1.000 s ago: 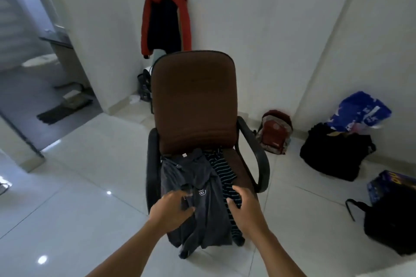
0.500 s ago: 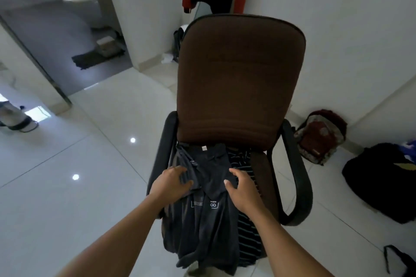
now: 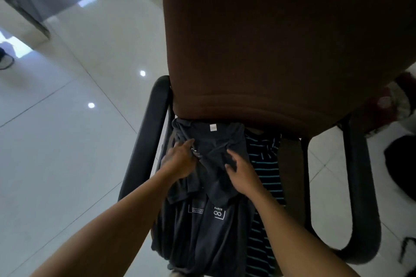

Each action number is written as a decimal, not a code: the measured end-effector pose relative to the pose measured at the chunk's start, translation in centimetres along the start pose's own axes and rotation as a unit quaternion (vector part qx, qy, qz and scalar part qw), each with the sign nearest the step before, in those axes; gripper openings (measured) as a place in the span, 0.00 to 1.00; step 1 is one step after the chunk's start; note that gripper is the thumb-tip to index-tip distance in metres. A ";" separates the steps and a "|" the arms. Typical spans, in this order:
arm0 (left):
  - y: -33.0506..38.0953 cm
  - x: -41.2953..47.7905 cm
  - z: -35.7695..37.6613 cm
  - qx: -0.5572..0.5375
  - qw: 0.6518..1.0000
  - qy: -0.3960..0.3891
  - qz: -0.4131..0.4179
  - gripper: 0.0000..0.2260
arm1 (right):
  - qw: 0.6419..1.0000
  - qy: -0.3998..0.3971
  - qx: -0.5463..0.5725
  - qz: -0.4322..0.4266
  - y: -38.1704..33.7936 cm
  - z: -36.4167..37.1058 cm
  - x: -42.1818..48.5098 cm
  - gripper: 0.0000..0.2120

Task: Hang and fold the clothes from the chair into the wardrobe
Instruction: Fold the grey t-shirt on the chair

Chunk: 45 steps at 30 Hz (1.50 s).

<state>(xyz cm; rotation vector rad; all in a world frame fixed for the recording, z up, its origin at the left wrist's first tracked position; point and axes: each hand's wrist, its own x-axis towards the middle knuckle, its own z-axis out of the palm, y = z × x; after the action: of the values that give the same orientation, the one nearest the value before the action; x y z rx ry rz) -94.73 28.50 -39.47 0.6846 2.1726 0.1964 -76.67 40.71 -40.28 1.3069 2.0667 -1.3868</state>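
A dark grey t-shirt (image 3: 202,231) with small white prints lies on the seat of a brown office chair (image 3: 281,51) and hangs over its front edge. A white label shows at its collar, up against the backrest. Under it, to the right, lies a dark garment with blue stripes (image 3: 267,171). My left hand (image 3: 180,161) grips the shirt's fabric just below the collar on the left. My right hand (image 3: 242,172) grips a bunched fold on the right side of the chest. No wardrobe is in view.
Black armrests (image 3: 146,141) flank the seat on both sides. White glossy floor tiles (image 3: 67,164) spread out to the left. A red backpack (image 3: 387,108) and a black bag (image 3: 403,164) lie on the floor to the right of the chair.
I have come closer and lean over the chair. Both hands have slid up the grey t-shirt towards its collar and now bunch the fabric between them.
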 end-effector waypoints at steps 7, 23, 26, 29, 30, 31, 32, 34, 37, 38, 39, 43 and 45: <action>-1.9 3.9 2.4 0.066 0.994 -0.080 -0.034 0.32 | 0.994 -0.055 -0.091 0.013 -0.6 2.3 6.4 0.31; -2.5 2.5 2.1 -0.013 0.993 0.115 -0.027 0.19 | 0.986 0.118 -0.112 0.033 3.0 -2.6 5.9 0.12; -2.2 4.8 1.5 -0.058 0.986 0.155 -0.001 0.18 | 0.992 0.105 -0.063 -0.013 0.8 -2.9 9.0 0.10; -2.0 7.0 1.2 -0.131 0.978 0.160 -0.009 0.15 | 0.996 0.092 -0.001 0.009 -1.1 -2.6 11.9 0.10; -2.0 7.5 1.1 -0.160 0.974 0.159 -0.029 0.14 | 0.996 0.087 0.013 0.025 -1.4 -2.5 12.5 0.11; -2.0 8.0 1.0 -0.183 0.969 0.156 -0.050 0.14 | 0.996 0.079 0.023 0.040 -1.6 -2.4 12.9 0.12; -2.0 8.3 0.8 -0.199 0.966 0.152 -0.064 0.14 | 0.996 0.069 0.023 0.054 -1.7 -2.3 13.0 0.12; -1.9 8.5 0.9 -0.207 0.966 0.143 -0.064 0.14 | 0.996 0.063 0.009 0.069 -1.5 -2.1 12.9 0.13; -1.9 7.8 1.0 -0.173 0.973 0.148 -0.035 0.15 | 0.996 0.070 0.001 0.047 -0.8 -2.2 12.1 0.12; -1.9 7.5 1.0 -0.163 0.976 0.145 -0.027 0.16 | 0.998 0.060 -0.005 0.033 -0.5 -2.3 11.7 0.13; -1.9 7.2 0.9 -0.150 0.979 0.136 -0.018 0.16 | 0.999 0.046 -0.013 0.019 -0.4 -2.5 11.3 0.15; -1.9 6.2 0.5 -0.086 0.991 0.096 0.021 0.18 | 1.000 -0.021 -0.010 0.012 0.2 -3.3 10.1 0.19; -1.8 5.6 0.3 -0.059 0.992 0.100 0.044 0.18 | 1.000 -0.025 -0.004 0.011 0.3 -3.7 9.6 0.19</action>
<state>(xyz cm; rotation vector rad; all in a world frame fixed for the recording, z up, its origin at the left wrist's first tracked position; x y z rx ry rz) -98.05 29.96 -44.11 0.7193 2.3007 0.4524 -80.70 48.75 -45.22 1.2750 2.0173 -1.3851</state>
